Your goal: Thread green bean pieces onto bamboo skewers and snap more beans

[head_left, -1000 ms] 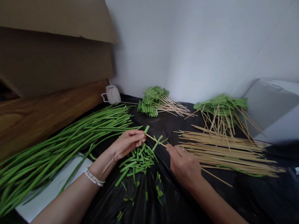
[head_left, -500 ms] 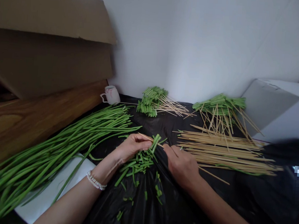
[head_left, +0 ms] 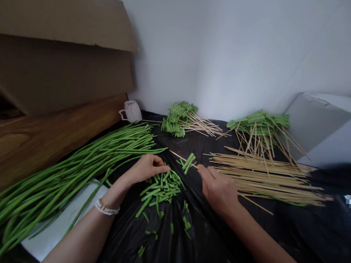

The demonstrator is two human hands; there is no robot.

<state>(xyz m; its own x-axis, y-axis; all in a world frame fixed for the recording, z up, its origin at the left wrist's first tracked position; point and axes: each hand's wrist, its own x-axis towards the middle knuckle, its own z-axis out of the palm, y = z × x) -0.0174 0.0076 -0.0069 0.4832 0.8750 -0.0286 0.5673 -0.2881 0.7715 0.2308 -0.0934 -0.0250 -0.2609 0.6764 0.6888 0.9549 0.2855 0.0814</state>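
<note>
The left hand (head_left: 144, 169) has just left the skewer (head_left: 177, 156) and is now hovering low over the far edge of the loose cut green pieces (head_left: 164, 190). A moment ago its fingers were sliding a piece along the stick; now that piece is sitting beside the one already threaded, and the threaded pieces (head_left: 188, 162) are lying side by side across the skewer, close to the right hand (head_left: 219, 189). This is leaving the pointed end bare, pointing far and left, so there seems to be room for more.

The right fingers are pinching the skewer near its lower end and are keeping it steady. The left thumb and forefinger are standing narrowly apart; whether they are gripping a piece, I cannot tell.

The loose pieces are lying between the two forearms on the black plastic sheet (head_left: 202, 248). Long green stems (head_left: 82, 172) are spreading along the left, and bare skewers (head_left: 269, 181) are lying in rows on the right. Beyond, two piles of filled skewers, the left pile (head_left: 179, 117) and the right pile (head_left: 259, 120), are resting near the wall (head_left: 225, 50), unchanged.
</note>
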